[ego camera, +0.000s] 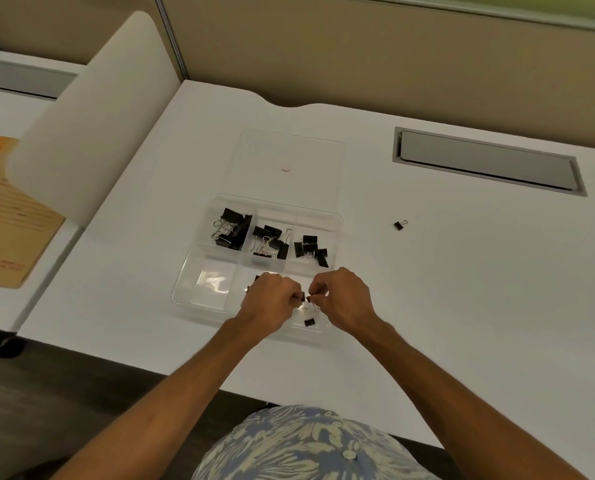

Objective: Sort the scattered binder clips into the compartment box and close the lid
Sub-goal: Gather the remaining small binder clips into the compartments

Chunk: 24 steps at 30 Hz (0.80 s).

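A clear compartment box [199, 268] lies on the white desk, its clear lid [289, 150] open and flat behind it. The three back compartments hold black binder clips: large [232, 228], medium [270, 242], smaller [311, 251]. My left hand [272, 296] and my right hand [341, 296] meet over the front compartments, each pinching a small black clip [305, 298] between the fingertips. One tiny clip [309, 322] lies in the front right compartment. A single small clip [399, 224] sits loose on the desk to the right of the box.
A grey cable hatch [486, 161] is set into the desk at the back right. A white divider panel [91, 126] stands at the left, with a brown envelope [8, 230] on the neighbouring desk. The desk's front edge runs just under my forearms.
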Available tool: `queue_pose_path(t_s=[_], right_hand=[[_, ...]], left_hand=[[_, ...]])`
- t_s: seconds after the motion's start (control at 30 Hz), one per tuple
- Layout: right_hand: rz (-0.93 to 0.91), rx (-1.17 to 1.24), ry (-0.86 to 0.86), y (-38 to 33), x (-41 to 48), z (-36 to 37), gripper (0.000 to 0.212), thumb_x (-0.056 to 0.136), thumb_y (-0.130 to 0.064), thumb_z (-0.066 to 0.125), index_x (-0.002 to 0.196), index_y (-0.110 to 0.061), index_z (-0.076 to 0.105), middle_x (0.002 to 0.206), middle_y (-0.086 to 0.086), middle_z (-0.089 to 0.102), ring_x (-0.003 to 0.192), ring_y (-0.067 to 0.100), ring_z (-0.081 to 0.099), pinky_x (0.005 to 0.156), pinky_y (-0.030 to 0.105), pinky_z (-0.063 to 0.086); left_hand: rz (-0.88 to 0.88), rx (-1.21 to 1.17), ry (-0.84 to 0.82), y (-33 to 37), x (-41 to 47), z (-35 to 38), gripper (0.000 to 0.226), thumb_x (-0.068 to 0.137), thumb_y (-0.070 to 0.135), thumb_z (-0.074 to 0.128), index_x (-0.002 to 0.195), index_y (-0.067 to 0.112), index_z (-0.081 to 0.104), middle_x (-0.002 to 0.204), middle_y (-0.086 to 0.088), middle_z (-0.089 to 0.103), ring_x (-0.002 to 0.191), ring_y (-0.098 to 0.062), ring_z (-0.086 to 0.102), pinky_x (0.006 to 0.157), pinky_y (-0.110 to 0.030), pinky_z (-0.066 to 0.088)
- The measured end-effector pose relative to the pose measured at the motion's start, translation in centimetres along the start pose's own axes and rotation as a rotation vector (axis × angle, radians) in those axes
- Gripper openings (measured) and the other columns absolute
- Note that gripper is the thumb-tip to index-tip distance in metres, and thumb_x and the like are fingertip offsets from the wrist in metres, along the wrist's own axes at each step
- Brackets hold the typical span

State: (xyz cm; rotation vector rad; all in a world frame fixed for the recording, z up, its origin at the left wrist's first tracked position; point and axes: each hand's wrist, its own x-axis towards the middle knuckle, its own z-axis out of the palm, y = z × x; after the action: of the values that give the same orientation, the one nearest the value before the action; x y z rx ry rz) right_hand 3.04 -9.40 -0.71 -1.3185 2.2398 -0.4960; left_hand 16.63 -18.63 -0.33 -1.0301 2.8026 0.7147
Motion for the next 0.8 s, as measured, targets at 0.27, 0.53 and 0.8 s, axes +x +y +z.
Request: queue_pose_path(t_s=[0.27, 0.53, 0.8], right_hand=[[-0.060, -0.140, -0.023, 0.2, 0.2, 0.6, 0.023, 0.088, -0.016, 0.070, 0.109, -0.025, 0.072, 0.105, 0.002, 0.069, 0.096, 0.018, 0.062, 0.079, 0.029, 0.050], [-0.045, 0.185, 0.184, 1.6, 0.2, -1.7, 0.017, 0.092, -0.020, 0.060, 0.103, -0.027, 0.071, 0.091, -0.013, 0.070, 0.080, 0.009, 0.057, 0.074, 0.025, 0.046], [0.056, 0.253, 0.249, 5.8, 0.3, -5.7, 0.017, 0.091, -0.014, 0.058, 0.101, -0.021, 0.071, 0.085, -0.005, 0.071, 0.075, 0.009, 0.063, 0.072, 0.024, 0.051]], left_hand=[[0.040, 0.066, -0.018, -0.3, 0.7, 0.0, 0.021, 0.092, 0.017, 0.063, 0.110, 0.020, 0.073, 0.100, -0.004, 0.072, 0.089, -0.020, 0.064, 0.078, -0.026, 0.044], [-0.010, -0.167, 0.192, 0.5, 1.7, -1.5, 0.019, 0.094, 0.018, 0.060, 0.110, 0.019, 0.070, 0.115, 0.001, 0.068, 0.103, -0.016, 0.062, 0.089, -0.028, 0.048], [0.107, -0.239, 0.268, 4.4, 4.5, -1.4, 0.018, 0.093, 0.015, 0.059, 0.109, 0.016, 0.068, 0.114, 0.002, 0.062, 0.092, -0.007, 0.054, 0.084, -0.027, 0.050]])
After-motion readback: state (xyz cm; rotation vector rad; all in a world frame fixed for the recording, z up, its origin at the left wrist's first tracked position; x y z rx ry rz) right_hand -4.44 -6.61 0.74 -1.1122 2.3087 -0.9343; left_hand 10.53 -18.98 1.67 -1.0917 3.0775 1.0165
